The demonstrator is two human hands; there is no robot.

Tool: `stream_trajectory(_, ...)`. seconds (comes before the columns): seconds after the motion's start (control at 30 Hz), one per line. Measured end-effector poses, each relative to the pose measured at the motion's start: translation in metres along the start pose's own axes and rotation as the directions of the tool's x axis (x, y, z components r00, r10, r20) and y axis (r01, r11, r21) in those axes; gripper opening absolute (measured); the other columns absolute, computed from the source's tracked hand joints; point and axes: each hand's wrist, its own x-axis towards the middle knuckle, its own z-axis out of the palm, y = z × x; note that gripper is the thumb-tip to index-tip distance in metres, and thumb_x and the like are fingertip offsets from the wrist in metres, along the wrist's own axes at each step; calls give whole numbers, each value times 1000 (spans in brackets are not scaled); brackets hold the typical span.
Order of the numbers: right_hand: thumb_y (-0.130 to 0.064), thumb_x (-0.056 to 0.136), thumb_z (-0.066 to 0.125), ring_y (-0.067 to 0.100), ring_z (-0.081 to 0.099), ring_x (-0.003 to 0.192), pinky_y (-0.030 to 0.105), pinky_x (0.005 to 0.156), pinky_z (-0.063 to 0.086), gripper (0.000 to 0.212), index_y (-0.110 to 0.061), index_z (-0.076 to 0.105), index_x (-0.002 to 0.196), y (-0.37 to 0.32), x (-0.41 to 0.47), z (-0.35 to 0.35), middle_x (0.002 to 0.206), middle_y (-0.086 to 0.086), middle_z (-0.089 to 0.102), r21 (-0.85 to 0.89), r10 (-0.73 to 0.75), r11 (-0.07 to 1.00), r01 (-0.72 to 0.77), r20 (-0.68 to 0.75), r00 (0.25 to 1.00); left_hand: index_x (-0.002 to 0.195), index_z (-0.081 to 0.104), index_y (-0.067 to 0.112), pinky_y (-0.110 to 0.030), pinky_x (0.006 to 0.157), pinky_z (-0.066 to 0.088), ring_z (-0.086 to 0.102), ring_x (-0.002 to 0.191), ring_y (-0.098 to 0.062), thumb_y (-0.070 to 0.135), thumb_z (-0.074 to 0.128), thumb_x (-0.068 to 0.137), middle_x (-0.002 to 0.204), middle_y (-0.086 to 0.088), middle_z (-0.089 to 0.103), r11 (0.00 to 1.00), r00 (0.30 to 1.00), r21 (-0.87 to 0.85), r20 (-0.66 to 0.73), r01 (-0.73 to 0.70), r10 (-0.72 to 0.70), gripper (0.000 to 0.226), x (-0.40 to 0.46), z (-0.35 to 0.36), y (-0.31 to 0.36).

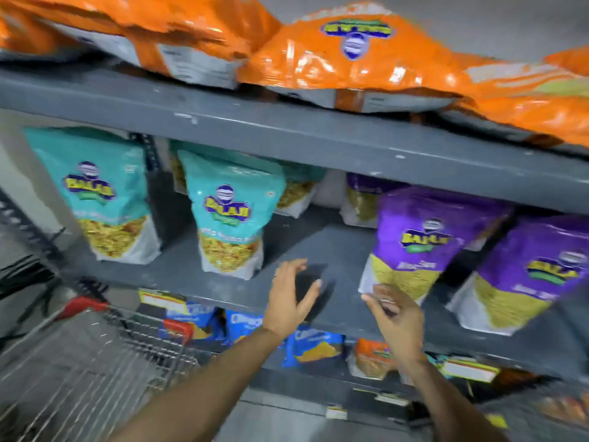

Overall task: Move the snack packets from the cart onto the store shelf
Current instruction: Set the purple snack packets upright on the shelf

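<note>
A grey metal store shelf (322,250) holds upright snack packets. Two teal packets (229,215) stand at the left and middle, and purple packets (420,240) stand at the right. My left hand (290,298) is open, fingers spread, in front of the bare gap between the teal and purple packets. My right hand (393,317) hovers just below the nearest purple packet, fingers loosely curled and holding nothing. The wire cart (92,355) with red handle caps sits at the lower left; I see no packets inside it in this blurred view.
Large orange packets (357,55) lie flat on the top shelf (287,126). Blue packets (312,346) and a small orange packet (371,355) stand on the lower shelf, with yellow price labels (468,371) along its edge. A black upright post (156,173) divides the shelf bays.
</note>
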Motion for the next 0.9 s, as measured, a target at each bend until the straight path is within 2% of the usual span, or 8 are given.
stream_trajectory(0.1,-38,74,82,-7,68,72,29,74,55,15,-45,69,80,23,4,-47,86,-23,74,-31,-32,999,28,-125,992,141,37,8,-27,108,36,47,127,-16,39,82,72,135,-6,48,981,955,-100,262,168,-137,88,6,58,19)
stream_trajectory(0.2,-53,69,77,5,63,78,34,78,52,33,-29,66,90,39,10,-90,85,-11,70,-67,-43,998,20,-354,934,152,19,17,-6,105,27,34,135,2,35,92,58,151,10,33,944,886,-180,427,276,-178,121,12,101,38)
stream_trajectory(0.33,-48,56,89,33,54,114,38,102,42,95,-2,50,129,70,33,-138,121,23,57,-174,-45,983,-57,-532,846,136,31,44,-7,95,39,50,121,10,28,95,54,134,34,49,936,919,-234,356,262,-168,105,13,132,40)
stream_trajectory(0.4,-38,49,98,39,48,132,50,111,39,122,0,35,146,81,44,-145,141,25,49,-174,49,972,-160,-514,856,141,34,29,-7,92,41,54,121,-6,26,93,59,135,13,55,933,920,-208,326,293,-216,101,13,135,38)
stream_trajectory(0.47,-37,47,99,33,34,146,43,120,29,145,-10,11,159,84,48,-141,160,18,31,-129,182,955,-269,-461,868,142,36,18,0,87,37,56,120,-14,27,91,62,135,1,57,942,919,-174,328,287,-219,97,13,132,32)
stream_trajectory(0.7,-45,41,98,25,31,145,19,110,20,151,-15,9,159,83,57,-119,161,15,31,-62,162,977,-204,-404,900,128,38,30,4,76,37,52,98,24,28,90,63,117,15,59,937,910,-91,284,338,-301,83,16,94,13)
stream_trajectory(0.8,-46,39,98,28,36,144,11,109,18,150,-8,14,158,78,59,-112,157,19,37,-75,97,987,-139,-408,908,132,38,29,-1,81,41,55,105,16,28,90,64,121,12,60,928,906,-83,264,364,-332,85,18,78,8)
stream_trajectory(0.9,-45,40,99,32,37,145,27,116,26,149,-5,15,157,76,62,-112,157,20,37,-81,70,990,-114,-417,906,134,36,30,-7,84,43,56,111,7,31,90,65,122,17,59,924,893,-78,299,373,-336,87,21,68,4)
